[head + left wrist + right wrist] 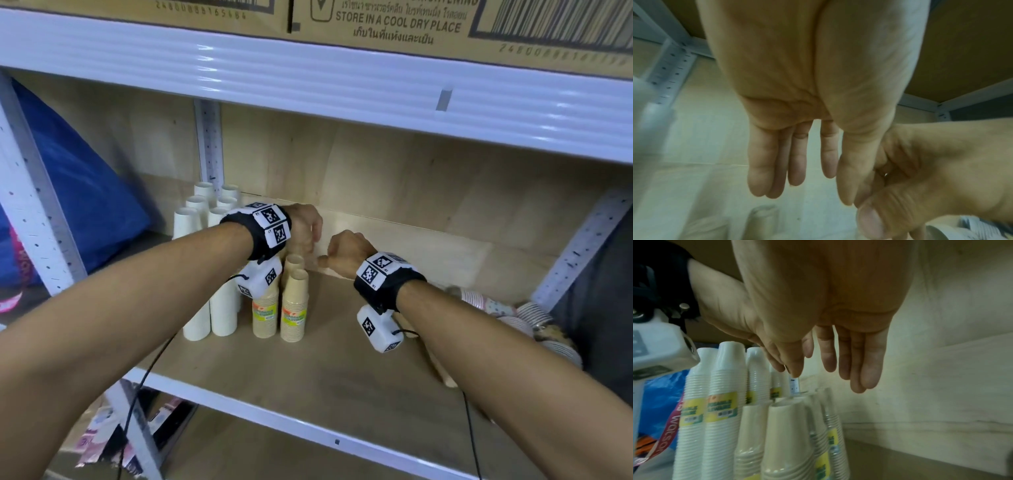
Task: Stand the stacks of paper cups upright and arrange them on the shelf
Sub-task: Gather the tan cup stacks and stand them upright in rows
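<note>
Several white cup stacks point(198, 219) stand upright at the back left of the wooden shelf point(308, 383). Two tan stacks with yellow labels point(294, 305) stand beside them. My left hand point(306, 229) hovers just above the tan stacks and holds nothing; its fingers point(797, 162) hang straight. My right hand point(344, 248) is close to its right, also empty, with relaxed fingers point(838, 363) pointing down next to the white stacks point(721, 402) and a tan stack point(787, 443). Patterned stacks point(486, 301) lie on their sides at the right end. A tan stack point(442, 370) lies partly hidden under my right forearm.
A white shelf beam point(308, 75) runs low overhead, with cardboard boxes point(376, 20) on it. A blue bag point(78, 192) fills the bay to the left behind a perforated post point(34, 212). Bare board lies in the middle of the shelf.
</note>
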`<action>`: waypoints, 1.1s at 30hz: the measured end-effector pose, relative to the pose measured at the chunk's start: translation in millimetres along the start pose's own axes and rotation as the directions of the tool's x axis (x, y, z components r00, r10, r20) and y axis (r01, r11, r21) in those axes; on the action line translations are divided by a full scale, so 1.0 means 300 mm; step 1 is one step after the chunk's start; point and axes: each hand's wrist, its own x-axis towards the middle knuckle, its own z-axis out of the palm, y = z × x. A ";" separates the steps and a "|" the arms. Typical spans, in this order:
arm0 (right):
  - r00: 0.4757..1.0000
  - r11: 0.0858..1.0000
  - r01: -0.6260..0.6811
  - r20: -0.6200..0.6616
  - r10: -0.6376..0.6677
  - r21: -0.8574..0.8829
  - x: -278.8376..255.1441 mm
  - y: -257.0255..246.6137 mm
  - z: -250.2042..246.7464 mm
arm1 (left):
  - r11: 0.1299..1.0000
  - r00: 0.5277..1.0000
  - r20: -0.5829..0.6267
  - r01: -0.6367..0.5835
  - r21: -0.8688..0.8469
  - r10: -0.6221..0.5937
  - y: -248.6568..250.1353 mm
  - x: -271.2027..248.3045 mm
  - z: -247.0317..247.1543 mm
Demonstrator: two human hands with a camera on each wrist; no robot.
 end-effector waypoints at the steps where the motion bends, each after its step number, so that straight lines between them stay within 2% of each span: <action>1: 1.000 1.000 -0.024 -0.020 0.023 -0.014 0.000 0.028 -0.013 | 1.000 0.999 -0.016 -0.029 0.003 0.029 0.025 0.016 0.002; 5: 0.988 0.990 -0.140 -0.070 0.137 -0.036 -0.018 0.152 -0.065 | 0.989 0.990 -0.019 -0.137 0.051 0.138 0.132 0.070 0.037; 9: 0.963 0.966 -0.257 -0.095 0.254 -0.025 -0.071 0.292 -0.118 | 0.971 0.971 0.005 -0.238 0.027 0.238 0.235 0.141 0.112; 13: 0.934 0.934 -0.356 -0.060 0.353 -0.042 -0.128 0.412 -0.136 | 0.946 0.946 0.034 -0.324 -0.010 0.324 0.323 0.195 0.208; 17: 0.907 0.897 -0.421 -0.043 0.419 -0.133 -0.182 0.513 -0.114 | 0.913 0.908 0.094 -0.409 -0.016 0.408 0.383 0.244 0.318; 21: 0.902 0.886 -0.418 0.021 0.430 -0.203 -0.234 0.594 -0.065 | 0.903 0.891 0.147 -0.428 -0.039 0.429 0.416 0.288 0.430; 25: 0.887 0.883 -0.453 0.036 0.460 -0.123 -0.302 0.642 -0.006 | 0.877 0.853 0.210 -0.476 -0.063 0.478 0.445 0.310 0.513; 28: 0.881 0.880 -0.473 -0.039 0.472 -0.038 -0.343 0.661 0.057 | 0.885 0.865 0.195 -0.464 -0.043 0.463 0.459 0.337 0.570; 31: 0.860 0.860 -0.509 -0.029 0.509 -0.030 -0.353 0.674 0.104 | 0.888 0.865 0.205 -0.454 -0.070 0.458 0.461 0.360 0.614; 33: 0.839 0.840 -0.543 -0.032 0.543 -0.002 -0.359 0.682 0.120 | 0.888 0.868 0.208 -0.459 -0.011 0.451 0.454 0.380 0.641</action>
